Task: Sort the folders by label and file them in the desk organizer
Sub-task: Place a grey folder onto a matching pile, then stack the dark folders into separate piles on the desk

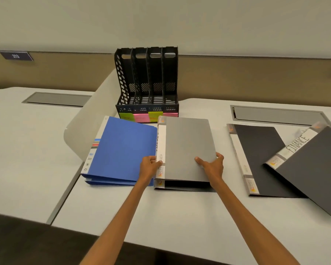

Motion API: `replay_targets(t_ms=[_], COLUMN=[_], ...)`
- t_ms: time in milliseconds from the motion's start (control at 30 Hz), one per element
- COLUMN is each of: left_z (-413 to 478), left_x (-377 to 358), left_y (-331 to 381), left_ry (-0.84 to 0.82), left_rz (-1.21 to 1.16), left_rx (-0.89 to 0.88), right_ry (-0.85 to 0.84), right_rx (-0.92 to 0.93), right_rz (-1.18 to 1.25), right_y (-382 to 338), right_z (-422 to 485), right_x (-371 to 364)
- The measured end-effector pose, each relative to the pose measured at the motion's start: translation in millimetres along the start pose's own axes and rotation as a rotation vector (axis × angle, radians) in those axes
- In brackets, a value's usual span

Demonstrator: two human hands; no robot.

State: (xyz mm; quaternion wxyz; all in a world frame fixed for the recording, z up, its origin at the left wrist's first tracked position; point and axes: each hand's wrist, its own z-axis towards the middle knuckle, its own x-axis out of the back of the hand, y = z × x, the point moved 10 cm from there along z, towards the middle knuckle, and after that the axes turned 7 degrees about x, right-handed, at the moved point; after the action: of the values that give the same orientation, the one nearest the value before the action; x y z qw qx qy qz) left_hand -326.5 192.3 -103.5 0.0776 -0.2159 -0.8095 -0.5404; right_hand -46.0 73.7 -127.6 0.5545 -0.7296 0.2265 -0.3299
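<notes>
A grey folder with a white spine strip lies at the middle of the white desk, on top of another grey folder. My left hand grips its spine edge, and my right hand holds its right edge, thumb on the cover. Two stacked blue folders lie just to its left. A black four-slot desk organizer stands behind them, with green and pink sticky notes on its front. At the right lie a black folder and a tilted one labelled FINANCE.
A beige partition wall runs behind the desk. Grey cable hatches sit in the desk at the back left and back right. A curved divider panel separates the left desk. A sign reading 213 hangs at top left.
</notes>
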Motion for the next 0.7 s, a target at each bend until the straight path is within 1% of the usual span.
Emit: replay_targets(t_ms=[133, 267, 400, 500, 633, 700], left_z=[5.8, 7.1, 5.4, 5.2, 1.2, -4.4], left_x=[5.1, 2.3, -0.2, -1.8, 0.1, -1.1], left_y=[-11.8, -19.9, -22.5, -22.2, -15.5, -5.9], left_ry=[-0.002, -0.019, -0.03, -0.034, 0.018, 0.052], left_rz=[0.06, 0.113, 0.152, 0.17, 0.143, 0.151], left_rx=[-0.001, -0.007, -0.044, -0.073, -0.091, -0.134], right_ry=[0.025, 0.069, 0.049, 0.016, -0.002, -0.008], right_rx=[-0.027, -0.049, -0.09, -0.079, -0.056, -0.039], right_rz=[-0.067, -0.3, -0.519, -0.568, -0.569, -0.569], right_y=[15.5, 18.7, 20.7, 21.9, 17.6, 14.5], right_z=[-8.9, -12.1, -14.5, -15.9, -17.2, -17.7], right_x=[-6.3, -5.0, -3.2, -3.7, -3.1, -1.6])
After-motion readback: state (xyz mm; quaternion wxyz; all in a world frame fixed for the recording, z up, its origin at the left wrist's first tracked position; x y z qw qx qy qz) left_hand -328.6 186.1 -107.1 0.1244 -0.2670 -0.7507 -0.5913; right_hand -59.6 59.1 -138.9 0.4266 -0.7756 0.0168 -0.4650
